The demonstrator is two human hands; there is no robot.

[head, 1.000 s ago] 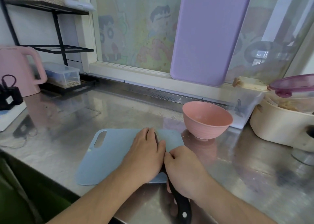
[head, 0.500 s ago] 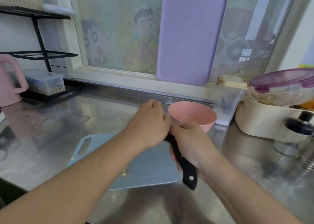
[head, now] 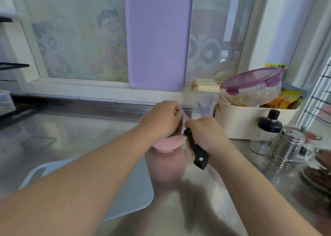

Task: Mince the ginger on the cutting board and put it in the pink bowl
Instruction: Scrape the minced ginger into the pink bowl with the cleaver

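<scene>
Over the round pink bowl point(head: 165, 144), out on the shiny steel bench point(head: 89, 128), both hands are bunched together. The black-handled kitchen knife point(head: 196, 150) is gripped by the right hand point(head: 204, 133), fingers wrapped round the handle, with the butt end angled back toward the camera. The blade is mostly hidden behind the left hand point(head: 161, 119), so not much can be said about it. The left hand is curled over the bowl's mouth, knuckles up; whether anything is pinched under those fingers can't be told, since the fingertips are covered. A bit of yellowish stuff is glimpsed in the gap between the two hands, probably ginger, but it's too blurry to be sure.

The pale blue plastic cutting board point(head: 132, 185) with the handle slot is left lying on the bench nearer the camera, mostly covered by the left forearm. No ginger can be made out on the visible part of it.

Behind the bowl, a purple rectangular board point(head: 158, 38) is propped upright against the window. To the right, a cream tub point(head: 241, 123) is seen with a purple-lidded clear container point(head: 254, 85) in it, and a dark-capped glass bottle point(head: 266, 132) and a metal shaker point(head: 288, 146) are parked just beside it.
</scene>
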